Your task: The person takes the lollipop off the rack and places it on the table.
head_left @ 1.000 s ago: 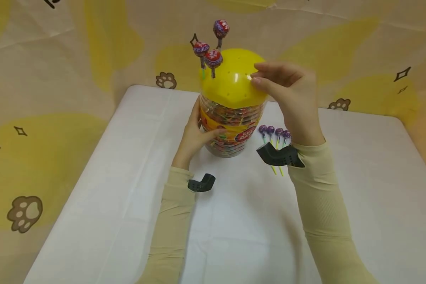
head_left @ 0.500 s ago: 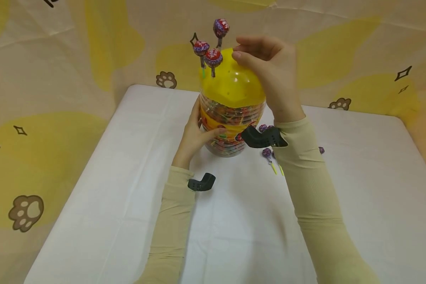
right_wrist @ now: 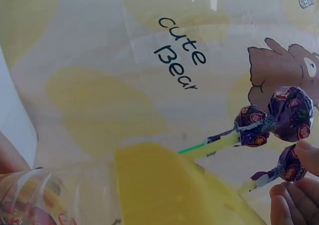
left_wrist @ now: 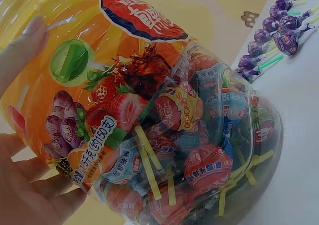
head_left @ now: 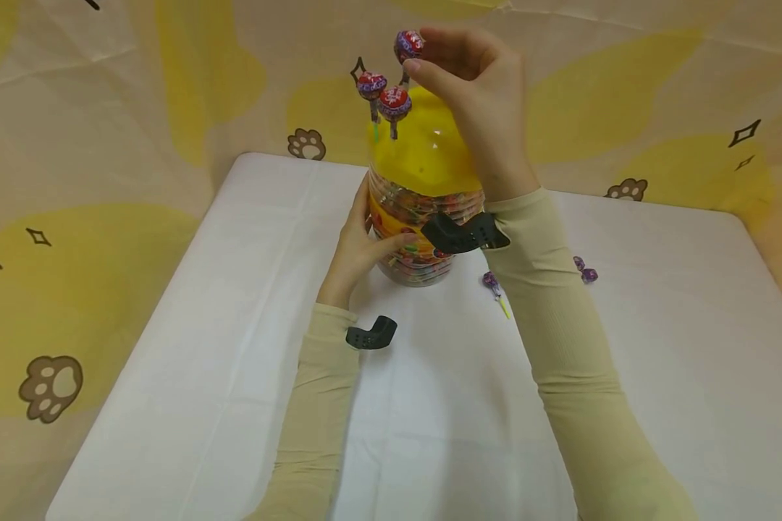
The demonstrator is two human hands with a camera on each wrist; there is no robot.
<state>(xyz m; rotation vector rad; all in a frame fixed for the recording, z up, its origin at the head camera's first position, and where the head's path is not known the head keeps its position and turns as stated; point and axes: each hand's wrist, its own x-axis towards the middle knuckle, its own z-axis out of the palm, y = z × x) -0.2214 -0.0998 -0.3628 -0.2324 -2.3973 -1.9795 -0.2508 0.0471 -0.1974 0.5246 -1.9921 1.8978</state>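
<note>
My left hand [head_left: 355, 250] grips the side of a clear plastic candy jar [head_left: 397, 194] full of wrapped lollipops; in the left wrist view the thumb lies across its orange label [left_wrist: 37, 60]. The jar has a domed yellow lid [head_left: 423, 155] with small holes. Three purple-and-red lollipops stand in the lid by their sticks: a left one [head_left: 371, 85], a front one [head_left: 394, 103] and a rear one [head_left: 408, 45]. Above the lid, my right hand [head_left: 485, 94] pinches the rear lollipop's head between thumb and fingers, as the right wrist view shows at that lollipop [right_wrist: 291, 162].
Several loose purple lollipops [left_wrist: 286, 40] lie on the white table [head_left: 247, 275] right of the jar, partly covered by my right forearm in the head view. A patterned yellow cloth [head_left: 612, 87] hangs behind the table. A black camera mount sits at each wrist.
My right hand has moved from the lid's right side up and left to the rear lollipop. My left hand and the jar have stayed in place.
</note>
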